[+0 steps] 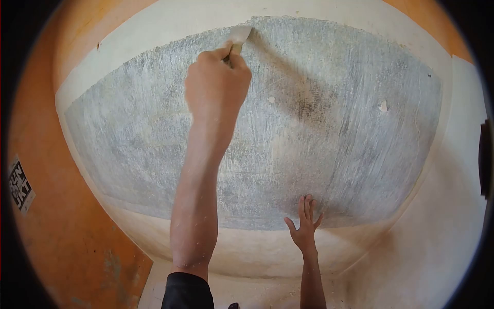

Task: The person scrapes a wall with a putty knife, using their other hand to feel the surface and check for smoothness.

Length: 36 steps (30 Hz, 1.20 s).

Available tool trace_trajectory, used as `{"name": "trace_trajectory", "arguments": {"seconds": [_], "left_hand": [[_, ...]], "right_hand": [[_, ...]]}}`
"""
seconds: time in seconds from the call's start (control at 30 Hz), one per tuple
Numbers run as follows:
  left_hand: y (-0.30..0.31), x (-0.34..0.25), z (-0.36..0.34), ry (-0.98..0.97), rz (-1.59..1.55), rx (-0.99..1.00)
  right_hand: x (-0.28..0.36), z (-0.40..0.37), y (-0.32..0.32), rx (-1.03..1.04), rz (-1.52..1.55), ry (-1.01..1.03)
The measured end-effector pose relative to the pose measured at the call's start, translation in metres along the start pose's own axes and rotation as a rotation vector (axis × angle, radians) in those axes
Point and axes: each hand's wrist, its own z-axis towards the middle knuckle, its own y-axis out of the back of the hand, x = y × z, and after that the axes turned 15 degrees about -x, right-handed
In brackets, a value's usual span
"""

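My left hand (pixel 218 77) is raised high, its fingers closed round the handle of a putty knife (pixel 241 34). The metal blade meets the wall along the upper edge of a rough grey scraped patch (pixel 154 113), where off-white paint (pixel 180 23) begins. Most of the handle is hidden in my fist. Lower down and to the right, my right hand (pixel 304 226) rests with fingers spread against the lower part of the grey patch, holding nothing.
Orange wall (pixel 77 206) flanks the pale surface on the left, bearing a black-and-white sticker (pixel 20 185). Small chipped spots (pixel 383 106) mark the grey patch. A dark object (pixel 484 159) sits at the far right edge.
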Motion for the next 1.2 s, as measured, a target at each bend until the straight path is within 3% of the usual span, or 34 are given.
{"name": "trace_trajectory", "arguments": {"seconds": [1.2], "left_hand": [[-0.011,-0.011,0.005,-0.021,0.044,0.013]], "right_hand": [[0.004,0.001,0.005,0.029,0.069,-0.068]]}}
